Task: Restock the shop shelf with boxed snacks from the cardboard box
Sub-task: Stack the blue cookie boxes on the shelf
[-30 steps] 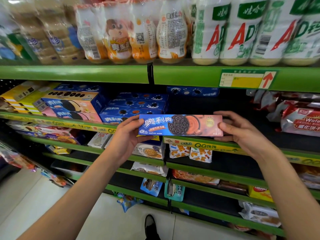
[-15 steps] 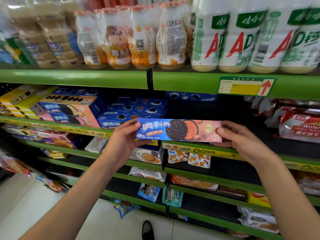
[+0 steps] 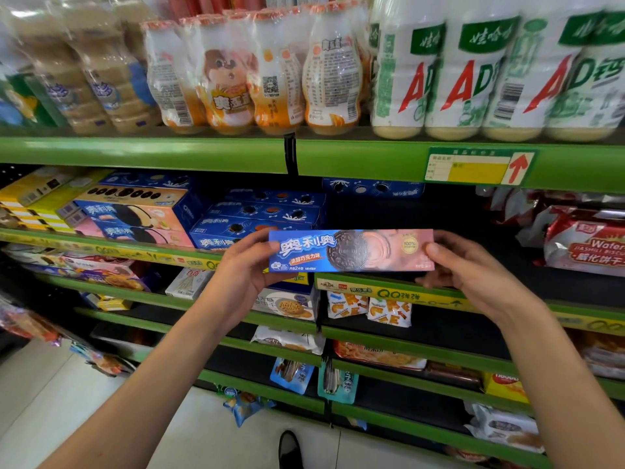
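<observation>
While three blue cookie boxes (image 3: 257,218) lie stacked on the green shelf (image 3: 101,247) at left, the left hand (image 3: 243,275) pinches one long snack box (image 3: 351,250) by its left end. Its right end sits clamped in the right hand (image 3: 473,269), level before the shelf's empty gap.

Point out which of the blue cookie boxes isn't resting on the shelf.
The long blue-and-pink cookie box, held by its ends between the left hand and right hand. The other blue boxes lie stacked on the shelf.
</observation>
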{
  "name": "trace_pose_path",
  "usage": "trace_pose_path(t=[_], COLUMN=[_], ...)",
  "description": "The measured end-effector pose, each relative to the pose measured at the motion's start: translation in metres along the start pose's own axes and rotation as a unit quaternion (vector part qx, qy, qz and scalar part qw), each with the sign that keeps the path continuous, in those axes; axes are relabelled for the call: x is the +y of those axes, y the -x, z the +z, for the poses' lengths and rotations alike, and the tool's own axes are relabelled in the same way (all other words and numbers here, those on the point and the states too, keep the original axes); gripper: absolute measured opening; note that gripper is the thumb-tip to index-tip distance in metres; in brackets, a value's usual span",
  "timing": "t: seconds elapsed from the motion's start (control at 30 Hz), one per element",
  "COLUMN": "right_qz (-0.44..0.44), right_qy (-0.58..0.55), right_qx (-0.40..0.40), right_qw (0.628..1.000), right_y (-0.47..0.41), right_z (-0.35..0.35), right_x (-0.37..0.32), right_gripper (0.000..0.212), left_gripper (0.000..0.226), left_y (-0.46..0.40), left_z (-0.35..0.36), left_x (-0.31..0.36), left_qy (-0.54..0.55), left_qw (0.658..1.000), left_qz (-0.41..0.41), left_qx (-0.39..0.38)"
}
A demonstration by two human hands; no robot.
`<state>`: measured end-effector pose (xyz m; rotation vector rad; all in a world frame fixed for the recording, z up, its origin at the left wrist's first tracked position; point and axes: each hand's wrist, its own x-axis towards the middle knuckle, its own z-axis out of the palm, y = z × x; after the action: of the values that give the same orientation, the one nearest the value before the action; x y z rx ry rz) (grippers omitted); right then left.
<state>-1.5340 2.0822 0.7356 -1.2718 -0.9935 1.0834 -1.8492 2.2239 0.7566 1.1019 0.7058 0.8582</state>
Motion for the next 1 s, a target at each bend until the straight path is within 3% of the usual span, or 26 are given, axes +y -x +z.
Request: trace_pose_path(t=[0.23,1.0], right_qz=[-0.022,-0.041], right_qy=[-0.02,0.006], right_qx=[-0.045,-0.052], right_qw=[0.999,0.998], right_y=[0.001,-0.004], right_z=[-0.01,-0.014], right_x=[0.001,0.007], right_gripper=[0.06,0.065], left_gripper=[0.065,0.063], left_y=[0.008,0.009], left_z=[0.003,0.007], left_x=[0.004,0.005], left_qy=[-0.11,-0.102], left_qw=[0.989,0.989], left_qz=[0.074,0.077], left_qx=[-0.065,-0.072])
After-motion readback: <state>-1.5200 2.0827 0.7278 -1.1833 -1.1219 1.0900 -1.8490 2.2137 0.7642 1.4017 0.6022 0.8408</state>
